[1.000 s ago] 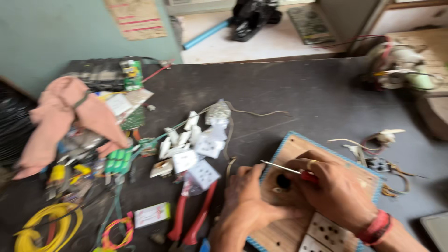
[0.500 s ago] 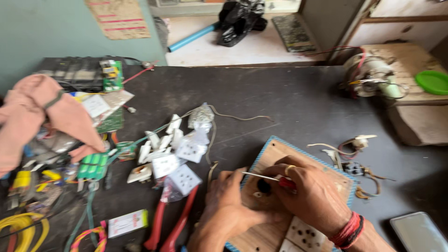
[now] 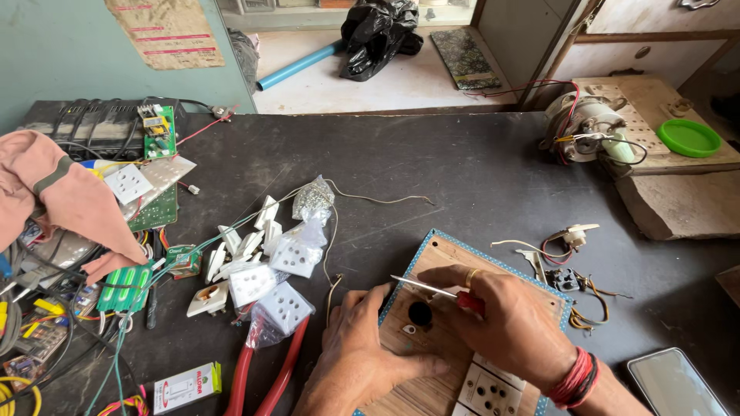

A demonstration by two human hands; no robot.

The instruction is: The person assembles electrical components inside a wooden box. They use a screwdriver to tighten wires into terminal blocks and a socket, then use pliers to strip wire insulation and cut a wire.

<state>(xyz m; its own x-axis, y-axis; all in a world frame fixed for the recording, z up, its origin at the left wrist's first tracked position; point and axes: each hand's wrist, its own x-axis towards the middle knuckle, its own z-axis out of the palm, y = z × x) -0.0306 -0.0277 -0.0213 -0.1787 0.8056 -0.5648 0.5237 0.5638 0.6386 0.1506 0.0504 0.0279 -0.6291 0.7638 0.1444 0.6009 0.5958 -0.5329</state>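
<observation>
Closely held: two hands and a screwdriver over a wooden switch board

Seen from above, a wooden switch board (image 3: 432, 362) with a blue edge lies on a dark counter (image 3: 462, 177), close to the person. All places below are given from this board.

The left hand (image 3: 362, 350) lies flat on the board's left edge, fingers pressed together and curled over the rim, seemingly to keep the board from sliding. The right hand (image 3: 501, 323) rests on the board's middle, wearing a ring and red wrist threads. It pinches a red-handled screwdriver (image 3: 435, 289) between thumb and fingers, the thin metal shaft pointing left, just above a round black hole (image 3: 420, 313) in the wood. A white socket plate (image 3: 487, 389) sits fitted in the board's near end.

Left of the board lie red-handled pliers (image 3: 266, 370) and a loose heap of white sockets and switches (image 3: 270, 270), some in clear bags, near enough to reach. Farther left are tangled wires, green circuit boards and a pink cloth (image 3: 54, 192). Right of the board sit small wired parts (image 3: 566, 273) and a phone (image 3: 674, 381). Beyond the board, at the counter's far right, stands a small motor (image 3: 590, 123) beside a green lid (image 3: 688, 137).
</observation>
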